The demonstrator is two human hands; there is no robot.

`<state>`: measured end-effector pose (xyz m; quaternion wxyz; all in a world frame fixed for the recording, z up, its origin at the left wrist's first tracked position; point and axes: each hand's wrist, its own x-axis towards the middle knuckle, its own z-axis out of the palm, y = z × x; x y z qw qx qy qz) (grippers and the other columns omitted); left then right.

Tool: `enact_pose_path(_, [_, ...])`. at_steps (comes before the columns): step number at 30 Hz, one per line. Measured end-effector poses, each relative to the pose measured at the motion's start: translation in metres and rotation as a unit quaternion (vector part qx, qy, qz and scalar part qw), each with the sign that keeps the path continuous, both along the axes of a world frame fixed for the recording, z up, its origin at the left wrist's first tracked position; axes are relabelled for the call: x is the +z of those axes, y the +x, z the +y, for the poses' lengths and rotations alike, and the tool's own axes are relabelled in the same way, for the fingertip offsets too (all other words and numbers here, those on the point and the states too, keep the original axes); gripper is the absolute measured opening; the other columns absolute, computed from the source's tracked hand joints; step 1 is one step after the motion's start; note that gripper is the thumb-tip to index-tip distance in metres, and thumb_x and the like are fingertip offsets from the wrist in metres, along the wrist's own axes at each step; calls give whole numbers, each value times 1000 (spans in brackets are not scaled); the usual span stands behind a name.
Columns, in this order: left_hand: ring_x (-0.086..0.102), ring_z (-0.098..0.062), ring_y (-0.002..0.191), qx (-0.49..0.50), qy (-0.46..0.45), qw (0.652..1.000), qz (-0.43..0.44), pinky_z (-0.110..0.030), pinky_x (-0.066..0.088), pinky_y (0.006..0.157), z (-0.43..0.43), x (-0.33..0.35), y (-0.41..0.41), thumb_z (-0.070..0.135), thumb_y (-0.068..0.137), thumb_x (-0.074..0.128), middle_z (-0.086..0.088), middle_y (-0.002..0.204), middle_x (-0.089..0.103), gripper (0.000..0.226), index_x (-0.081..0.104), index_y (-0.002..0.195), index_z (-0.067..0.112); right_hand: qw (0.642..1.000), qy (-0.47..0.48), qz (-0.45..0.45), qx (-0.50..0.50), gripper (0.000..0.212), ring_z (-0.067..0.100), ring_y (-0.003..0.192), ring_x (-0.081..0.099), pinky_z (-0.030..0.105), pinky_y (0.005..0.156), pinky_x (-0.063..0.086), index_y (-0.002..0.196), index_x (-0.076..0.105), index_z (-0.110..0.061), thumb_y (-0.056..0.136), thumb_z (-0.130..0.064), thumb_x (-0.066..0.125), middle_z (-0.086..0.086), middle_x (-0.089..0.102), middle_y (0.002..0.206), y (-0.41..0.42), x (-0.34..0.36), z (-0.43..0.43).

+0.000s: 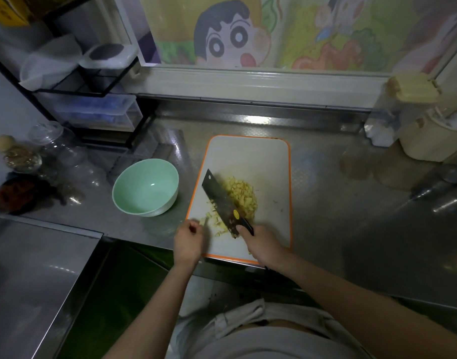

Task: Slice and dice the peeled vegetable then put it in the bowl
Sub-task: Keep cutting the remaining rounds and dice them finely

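In the head view, the right hand point(258, 244) gripped the cleaver point(219, 200), its blade beside the diced vegetable point(241, 198) on the cutting board point(271, 161). The left hand point(188, 239) had its fingers curled at the board's edge; whether they held anything was unclear. The bowl point(144, 187) stood just left of the board.

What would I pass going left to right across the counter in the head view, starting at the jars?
Glass jars → green bowl → orange-edged cutting board → cream container.
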<state>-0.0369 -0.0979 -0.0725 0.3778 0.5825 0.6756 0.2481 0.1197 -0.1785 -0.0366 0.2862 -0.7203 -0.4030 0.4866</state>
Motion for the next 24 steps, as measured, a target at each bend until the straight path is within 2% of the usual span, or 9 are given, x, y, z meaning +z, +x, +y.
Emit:
enact_pose_path(3, [53,-26,79,31,6,1000,-2,-29,35,69,-1,-2,-3,10,92,47,-16,83,58,19,49,73,12,997,-25,-40,58,41,13,55,43,28,59,34,65,42,-19,99,-42,40,0,41,59,-7,-3,-3])
enact_pose_path(7, [50,-24,77,25,20,999,-1,-28,32,68,-5,-4,-3,9,94,44,-14,81,55,21,46,73,12,995,-37,-49,82,36,16,66,49,28,64,37,82,51,-12,99,-41,39,0,44,66,-13,-5,-4])
enact_pose_path(10, [52,-26,78,10,20,1000,6,-27,32,68,-6,-9,-5,10,93,45,-14,82,56,17,49,77,10,994,-34,-68,82,37,12,59,45,25,55,34,73,48,-15,99,-40,40,-1,43,63,-11,-6,-1])
enact_pose_path(16, [52,-25,78,-58,38,997,23,-23,29,65,-6,-7,0,7,90,52,-9,77,54,22,52,69,13,995,-6,-86,56,43,12,50,40,26,50,30,62,39,-17,100,-37,39,0,40,57,2,-4,5])
enact_pose_path(18, [53,-29,85,-92,44,993,59,-27,33,70,-5,-8,5,8,89,54,-13,80,56,20,58,70,8,995,3,-84,55,42,12,49,38,26,49,29,62,38,-17,100,-37,40,0,38,56,3,-2,4])
enact_pose_path(20, [53,-33,94,-115,40,985,122,-33,37,81,-4,-12,9,14,88,55,-19,90,60,19,65,78,2,995,9,-87,55,41,12,50,40,26,51,31,63,39,-19,99,-38,40,-1,39,57,2,-2,4])
enact_pose_path(22, [53,-33,97,-121,36,978,164,-34,37,85,-4,-14,11,17,87,55,-18,95,61,18,66,84,4,993,11,-98,58,40,11,52,42,25,52,31,63,39,-21,99,-38,40,-2,41,59,-1,-4,3])
enact_pose_path(24, [52,-31,99,-115,33,981,150,-33,37,87,-4,-13,11,19,84,58,-15,96,60,11,65,86,10,991,13,-117,64,38,9,53,41,22,49,29,63,37,-25,99,-39,41,-3,40,59,-4,-6,2])
